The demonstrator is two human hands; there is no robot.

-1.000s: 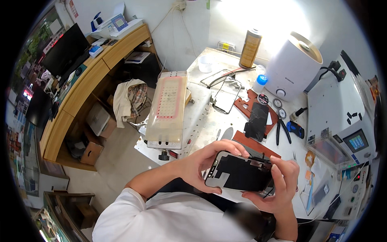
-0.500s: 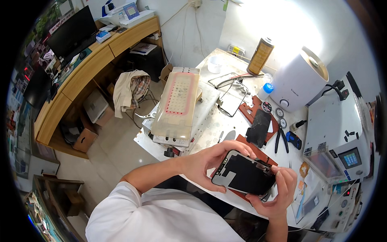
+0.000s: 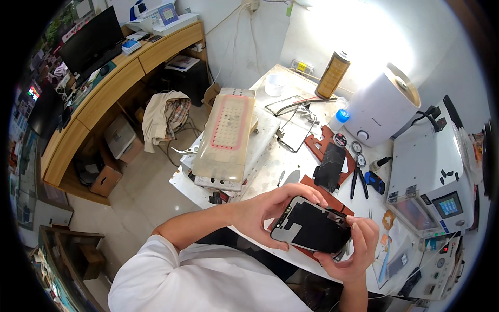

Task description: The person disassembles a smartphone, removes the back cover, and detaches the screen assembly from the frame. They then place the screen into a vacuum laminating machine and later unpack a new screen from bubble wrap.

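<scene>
Between my two hands is a phone screen assembly (image 3: pixel 314 228), its black back with a grey patch facing up. My left hand (image 3: pixel 267 213) grips its left end, fingers along the far edge and thumb at the near corner. At the right end my right hand (image 3: pixel 351 247) pinches it between thumb and fingers, near the small flex parts. It is held tilted above a reddish-brown mat (image 3: pixel 340 204) on the white bench. Just beyond lies a dark flat phone part (image 3: pixel 330 169) with a worn surface. Black-handled pliers (image 3: pixel 358 182) lie to the right of that.
On the left stands a flat machine with a perforated pad (image 3: pixel 228 125). Behind are a metal frame clamp (image 3: pixel 296 125), a spray can (image 3: pixel 332 75), a blue-capped bottle (image 3: pixel 339 119) and a white humidifier-like unit (image 3: pixel 382 106). A white machine with a small screen (image 3: pixel 434 182) borders the right side.
The view has shifted slightly, so the surroundings appear a little displaced. Both hands keep the same hold on the screen assembly.
</scene>
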